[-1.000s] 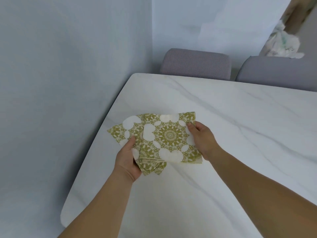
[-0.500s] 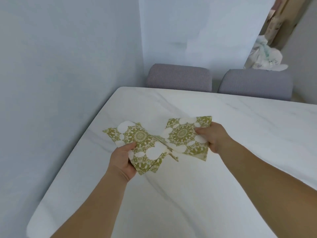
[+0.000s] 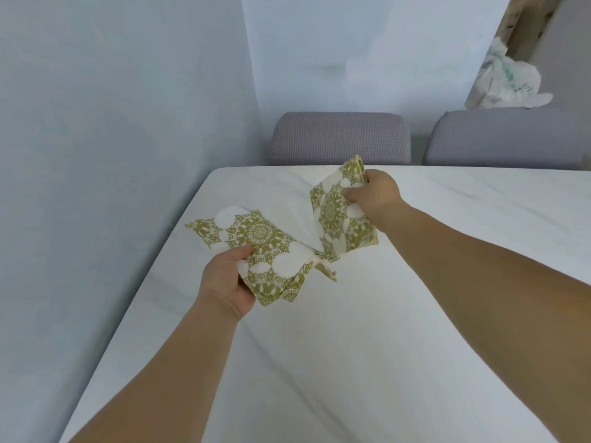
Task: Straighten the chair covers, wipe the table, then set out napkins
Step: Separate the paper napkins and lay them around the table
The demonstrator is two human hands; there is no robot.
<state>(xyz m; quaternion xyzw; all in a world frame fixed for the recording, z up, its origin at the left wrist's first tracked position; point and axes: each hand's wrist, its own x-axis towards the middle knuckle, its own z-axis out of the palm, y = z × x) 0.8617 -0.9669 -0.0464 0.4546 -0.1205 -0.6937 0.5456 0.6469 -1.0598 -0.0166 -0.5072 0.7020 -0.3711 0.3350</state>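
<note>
napkins: I see two olive-and-white patterned bunches, both held above the white table (image 3: 367, 346), near its far left corner.
left bunch (image 3: 259, 244): my left hand (image 3: 228, 282) is clamped on its near edge, thumb on top. It looks like several layers fanned out, roughly flat, pattern up.
right napkin (image 3: 339, 215): my right hand (image 3: 375, 195) is pinched closed on its right edge. It hangs tilted, nearly on edge.
gap: the lower corners of the two almost meet; I can't tell if they touch.
table: marble-look top, nothing resting on it that I can see.
chairs: left chair cover (image 3: 340, 137) and right chair cover (image 3: 508, 139), both grey, sit at the far edge.
background: plastic bag (image 3: 508, 81) behind the right chair.
</note>
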